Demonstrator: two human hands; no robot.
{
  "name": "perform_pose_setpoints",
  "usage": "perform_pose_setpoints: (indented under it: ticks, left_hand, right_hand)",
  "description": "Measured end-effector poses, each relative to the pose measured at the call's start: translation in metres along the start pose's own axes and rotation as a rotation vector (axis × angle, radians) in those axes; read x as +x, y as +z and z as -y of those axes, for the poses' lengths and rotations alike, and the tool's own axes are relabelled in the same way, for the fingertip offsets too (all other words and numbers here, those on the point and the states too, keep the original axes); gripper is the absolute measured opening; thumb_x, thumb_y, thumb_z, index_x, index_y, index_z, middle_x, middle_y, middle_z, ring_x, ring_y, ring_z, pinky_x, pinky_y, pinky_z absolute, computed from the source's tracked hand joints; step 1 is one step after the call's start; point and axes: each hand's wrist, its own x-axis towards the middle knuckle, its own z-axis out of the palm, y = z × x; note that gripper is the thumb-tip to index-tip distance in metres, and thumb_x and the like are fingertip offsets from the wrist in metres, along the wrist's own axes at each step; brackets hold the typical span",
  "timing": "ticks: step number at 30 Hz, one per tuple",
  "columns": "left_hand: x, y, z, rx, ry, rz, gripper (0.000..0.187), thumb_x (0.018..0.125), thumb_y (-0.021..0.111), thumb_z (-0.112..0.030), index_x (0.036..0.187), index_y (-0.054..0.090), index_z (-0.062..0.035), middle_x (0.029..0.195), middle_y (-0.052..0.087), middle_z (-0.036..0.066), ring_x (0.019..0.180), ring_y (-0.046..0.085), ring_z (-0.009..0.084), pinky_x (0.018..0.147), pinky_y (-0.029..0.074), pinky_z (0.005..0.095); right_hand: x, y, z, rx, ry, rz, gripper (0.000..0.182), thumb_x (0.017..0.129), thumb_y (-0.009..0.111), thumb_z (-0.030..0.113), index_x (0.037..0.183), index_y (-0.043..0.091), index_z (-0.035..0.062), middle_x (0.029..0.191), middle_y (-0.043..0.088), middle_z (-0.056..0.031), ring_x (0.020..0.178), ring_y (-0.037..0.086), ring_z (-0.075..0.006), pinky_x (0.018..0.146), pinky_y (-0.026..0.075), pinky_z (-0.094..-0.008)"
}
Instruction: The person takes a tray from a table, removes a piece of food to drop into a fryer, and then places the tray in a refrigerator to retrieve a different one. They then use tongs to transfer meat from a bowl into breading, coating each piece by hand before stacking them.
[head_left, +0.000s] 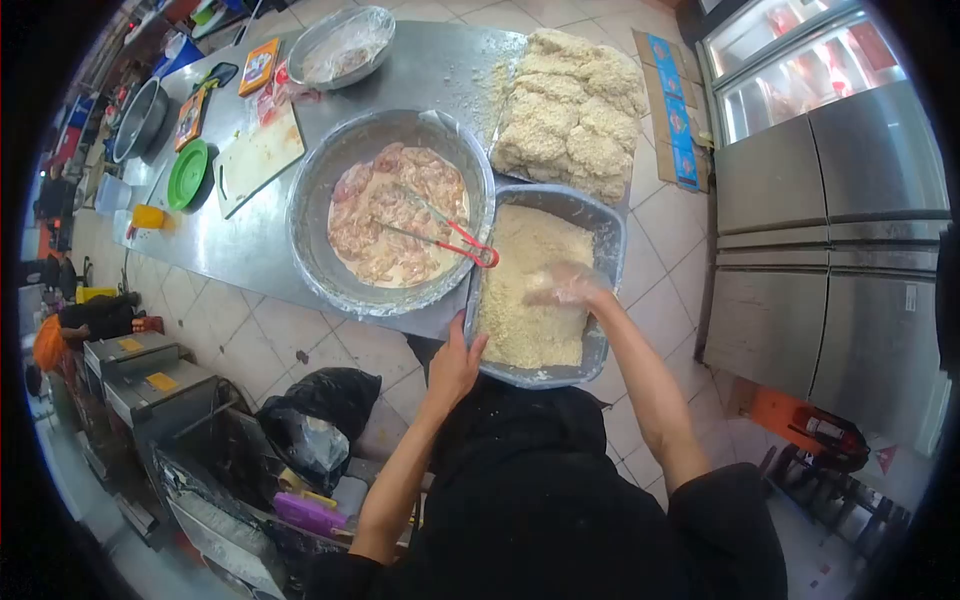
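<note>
right now, the right hand (565, 286) is down in the pale crumbs (532, 315), inside the grey tub (614, 250). it looks blurry and dusty, so i can't tell if it is open or closed. the left hand (458, 362) is by the tub's near left side, with its fingers pointing up along the wall; i can't tell how tightly it holds on. beside the tub, the big round bowl (303, 262) has wet, pinkish meat (392, 215) in it, and red-handled tongs (440, 236) lie across. past the tub sits a crumb-covered pile (575, 115).
</note>
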Motion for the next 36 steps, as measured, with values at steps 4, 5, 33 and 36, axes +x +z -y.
perform_pose_setpoints:
  ticks: [4,5,33,36]
  left_hand:
    - [0.0,-0.007,-0.006,0.066,0.002,0.023,0.065,0.101,0.051,-0.045,0.148,0.032,-0.0043,0.098,0.067,0.035,0.091,0.063,0.0531,0.078,0.049,0.0584]
    - [0.0,-0.007,-0.006,0.071,0.009,0.021,0.065,0.101,0.051,-0.045,0.148,0.032,-0.0043,0.098,0.067,0.035,0.091,0.063,0.0531,0.078,0.049,0.0584]
    - [0.002,-0.009,-0.012,0.105,0.004,0.042,0.065,0.101,0.049,-0.045,0.148,0.03,-0.0034,0.089,0.067,0.034,0.084,0.064,0.0529,0.073,0.05,0.0592]
    - [0.001,-0.011,-0.012,0.122,-0.002,0.057,0.066,0.102,0.049,-0.045,0.148,0.029,-0.0028,0.088,0.067,0.034,0.081,0.064,0.0528,0.072,0.049,0.0599]
  right_hand:
    - [-0.018,-0.022,0.008,0.57,-0.095,-0.006,0.067,0.077,0.077,0.055,0.124,0.066,0.0079,0.116,0.07,-0.0206,0.106,0.066,-0.0331,0.094,0.05,-0.0399]
    - [-0.022,-0.024,0.009,0.694,-0.137,-0.108,0.062,0.081,0.077,0.05,0.126,0.065,0.0092,0.115,0.07,-0.0204,0.107,0.066,-0.0317,0.094,0.05,-0.0377]
    - [0.033,-0.004,0.035,0.083,0.326,-0.752,0.047,0.094,0.056,0.044,0.088,0.073,0.0004,0.08,0.069,-0.0228,0.072,0.066,-0.0428,0.068,0.054,-0.0488]
    - [0.042,0.006,0.057,0.017,0.214,-0.802,0.052,0.095,0.053,0.047,0.089,0.073,-0.0006,0.074,0.068,-0.0233,0.068,0.067,-0.0425,0.065,0.054,-0.0501]
